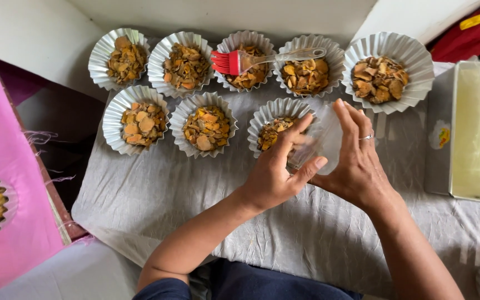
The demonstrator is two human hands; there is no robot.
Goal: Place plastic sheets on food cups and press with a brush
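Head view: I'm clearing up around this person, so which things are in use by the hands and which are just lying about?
In use:
- clear plastic cup, held between left hand and right hand
- foil case of orange-brown flakes, just under the hands

Lying about:
- red brush resting across a back-row case
- pale tin box at the right
- pink cloth at the left
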